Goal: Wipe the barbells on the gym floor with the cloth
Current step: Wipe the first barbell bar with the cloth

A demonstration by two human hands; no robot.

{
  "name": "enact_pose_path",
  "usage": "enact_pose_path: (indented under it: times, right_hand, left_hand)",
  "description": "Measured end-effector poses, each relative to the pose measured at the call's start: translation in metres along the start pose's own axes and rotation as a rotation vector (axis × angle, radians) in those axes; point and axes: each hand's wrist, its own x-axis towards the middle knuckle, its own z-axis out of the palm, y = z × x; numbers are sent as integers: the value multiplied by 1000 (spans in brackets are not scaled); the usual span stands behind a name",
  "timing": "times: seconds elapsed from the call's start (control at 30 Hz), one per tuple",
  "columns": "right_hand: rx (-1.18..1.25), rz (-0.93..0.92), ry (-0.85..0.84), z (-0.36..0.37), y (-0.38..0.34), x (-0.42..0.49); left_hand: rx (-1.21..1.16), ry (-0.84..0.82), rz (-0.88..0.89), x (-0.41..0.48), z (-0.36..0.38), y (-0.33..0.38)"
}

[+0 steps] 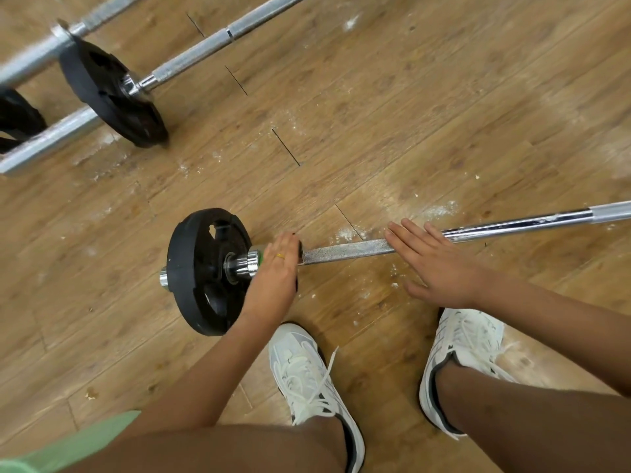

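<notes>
A chrome barbell (345,250) lies across the wooden floor in front of me, with a black plate (194,268) on its left end. My left hand (276,268) grips the bar just right of the plate's collar, fingers curled over it, with a dark cloth (299,248) showing at the edges of the hand. My right hand (440,264) rests flat on the knurled part of the bar, fingers straight. White powder streaks the smooth bar section to the right.
Two more barbells lie at the top left: one bar (218,39) with a black plate (109,93), and a thick sleeve (51,138) beside it. My two white shoes (307,377) stand just behind the bar. Chalk dust (348,233) spots the floor.
</notes>
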Motion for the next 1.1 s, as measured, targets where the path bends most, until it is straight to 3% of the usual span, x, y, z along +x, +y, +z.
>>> enact_pose_path:
  times: [0.1, 0.27, 0.5, 0.77, 1.1]
  right_hand:
    - [-10, -3, 21, 3, -1, -3]
    - [-5, -28, 30, 7, -3, -10]
    - [-36, -34, 44, 17, -4, -16]
    - [-92, -67, 19, 24, -7, -28]
    - [-81, -96, 37, 38, -11, -45]
  left_hand:
    - [-9, -7, -6, -7, 6, 22]
    - [81, -51, 162, -20, 12, 14]
    - [48, -50, -101, -29, 7, 27]
    - [87, -106, 170, -38, 10, 28]
    - [85, -109, 61, -64, 12, 25]
